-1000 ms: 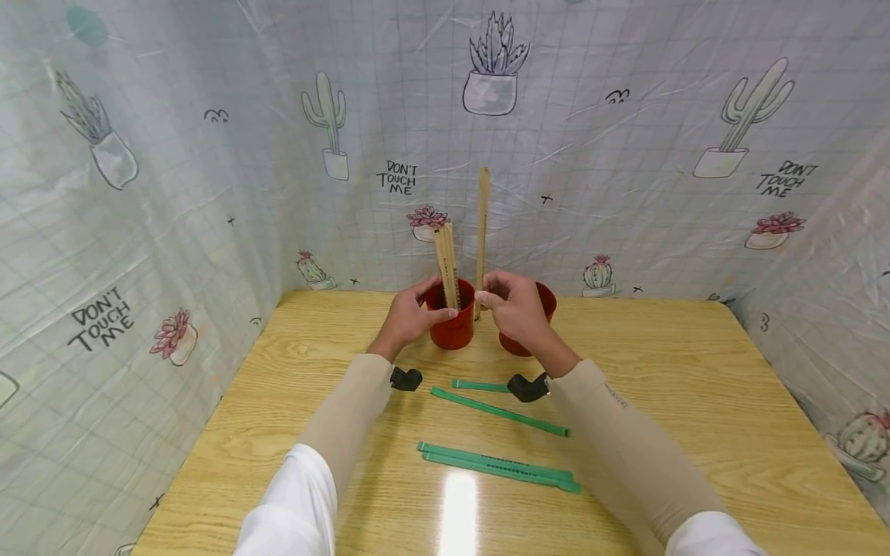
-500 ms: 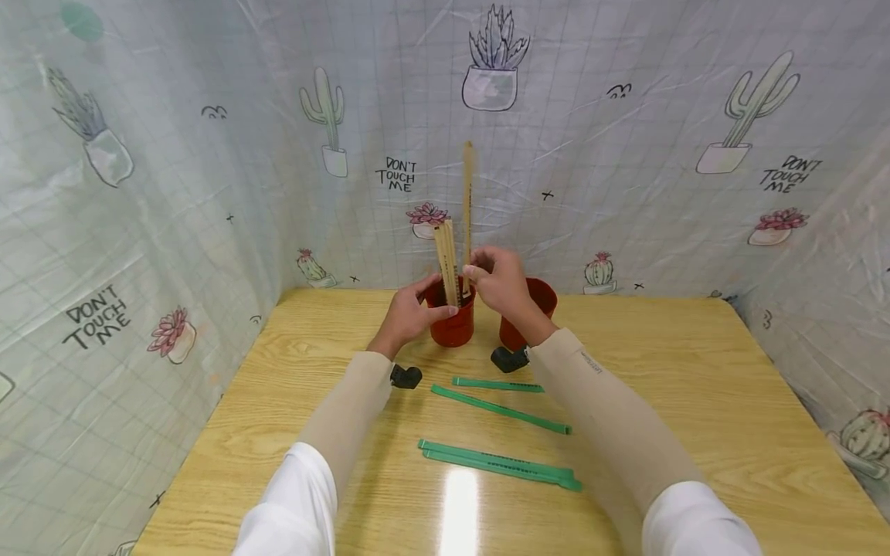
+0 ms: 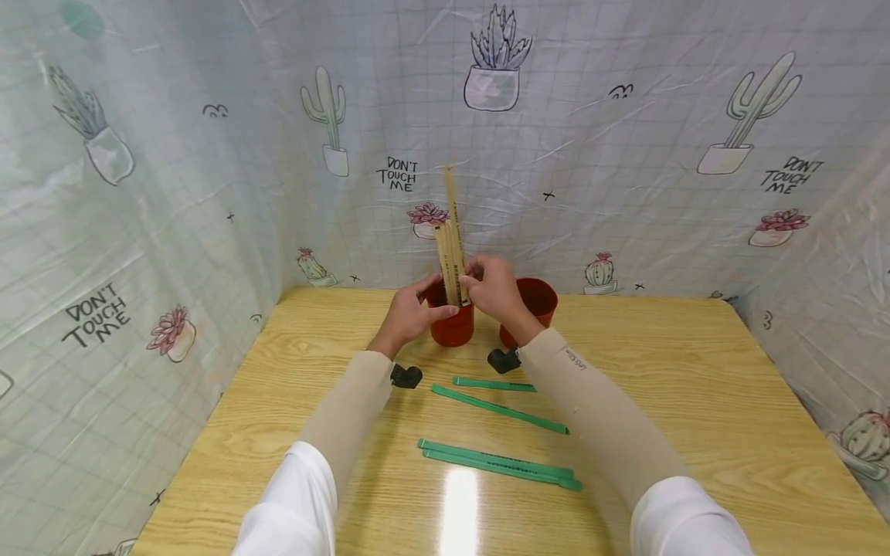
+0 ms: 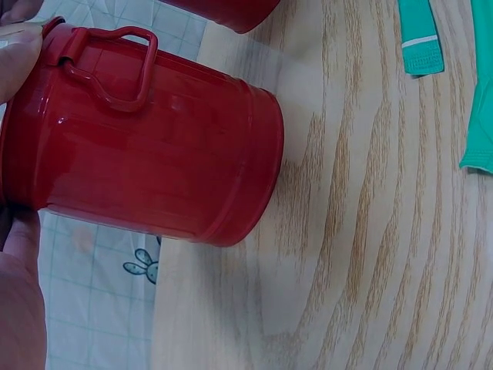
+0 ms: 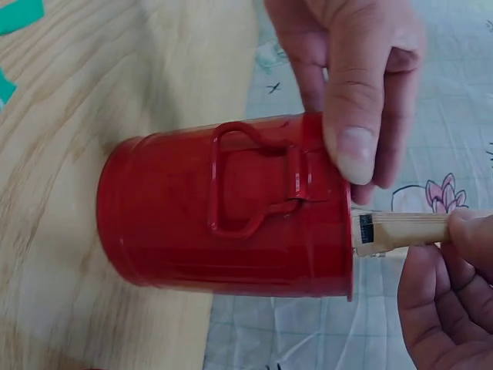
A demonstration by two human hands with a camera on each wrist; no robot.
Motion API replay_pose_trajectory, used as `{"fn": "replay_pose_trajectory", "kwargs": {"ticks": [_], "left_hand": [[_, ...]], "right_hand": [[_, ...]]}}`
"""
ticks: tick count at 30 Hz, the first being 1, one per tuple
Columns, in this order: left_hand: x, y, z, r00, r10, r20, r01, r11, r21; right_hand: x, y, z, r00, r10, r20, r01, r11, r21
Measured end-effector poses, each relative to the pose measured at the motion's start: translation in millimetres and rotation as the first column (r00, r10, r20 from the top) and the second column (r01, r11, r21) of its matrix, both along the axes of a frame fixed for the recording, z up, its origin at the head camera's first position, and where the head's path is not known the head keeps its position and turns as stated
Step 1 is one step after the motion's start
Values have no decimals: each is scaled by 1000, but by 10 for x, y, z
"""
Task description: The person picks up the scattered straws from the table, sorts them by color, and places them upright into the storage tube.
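Observation:
In the head view my left hand (image 3: pixel 410 315) grips the rim of a small red metal bucket (image 3: pixel 452 333), thumb in front and fingers behind. Several long thin tan packets (image 3: pixel 447 262) with black print stand in this bucket. My right hand (image 3: pixel 492 287) pinches another such tan packet (image 3: pixel 452 193), which stands higher than the others. In the right wrist view, the lower end of the held packet (image 5: pixel 404 230) is at the bucket's mouth; I cannot tell whether it is inside. A wire handle (image 4: pixel 115 69) hangs on the bucket's side in the left wrist view.
A second red bucket (image 3: pixel 539 297) stands right of the first, partly behind my right wrist. Several thin green packets (image 3: pixel 501 463) lie on the wooden table (image 3: pixel 313 432) nearer to me. A printed cloth sheet (image 3: pixel 556 154) hangs behind and at both sides.
My right hand has moved left from beside the bucket to over its rim, bringing the tan packet to the others and tilting its top leftward. My left hand has stayed on the rim.

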State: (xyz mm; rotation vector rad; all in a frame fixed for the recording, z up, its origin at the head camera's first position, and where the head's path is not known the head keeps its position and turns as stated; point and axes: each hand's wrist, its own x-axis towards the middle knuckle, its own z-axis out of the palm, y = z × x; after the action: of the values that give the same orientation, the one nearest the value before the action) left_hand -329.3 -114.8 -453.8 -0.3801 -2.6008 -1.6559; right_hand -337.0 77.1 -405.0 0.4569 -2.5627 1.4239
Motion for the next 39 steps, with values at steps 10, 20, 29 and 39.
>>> {"fn": "replay_pose_trajectory", "kwargs": {"ticks": [10, 20, 29, 39], "left_hand": [[8, 14, 14, 1000, 8, -5, -8, 1000, -19], [28, 18, 23, 1000, -2, 9, 3, 1000, -24], [19, -7, 98, 1000, -5, 13, 6, 995, -100], [86, 89, 197, 998, 16, -63, -26, 988, -152]], "right_hand": [[32, 65, -60, 999, -31, -15, 33, 990, 136], [239, 198, -123, 1000, 6, -14, -5, 998, 58], [555, 371, -89, 998, 41, 45, -40, 999, -23], [890, 590, -127, 980, 154, 127, -140, 984, -112]]}}
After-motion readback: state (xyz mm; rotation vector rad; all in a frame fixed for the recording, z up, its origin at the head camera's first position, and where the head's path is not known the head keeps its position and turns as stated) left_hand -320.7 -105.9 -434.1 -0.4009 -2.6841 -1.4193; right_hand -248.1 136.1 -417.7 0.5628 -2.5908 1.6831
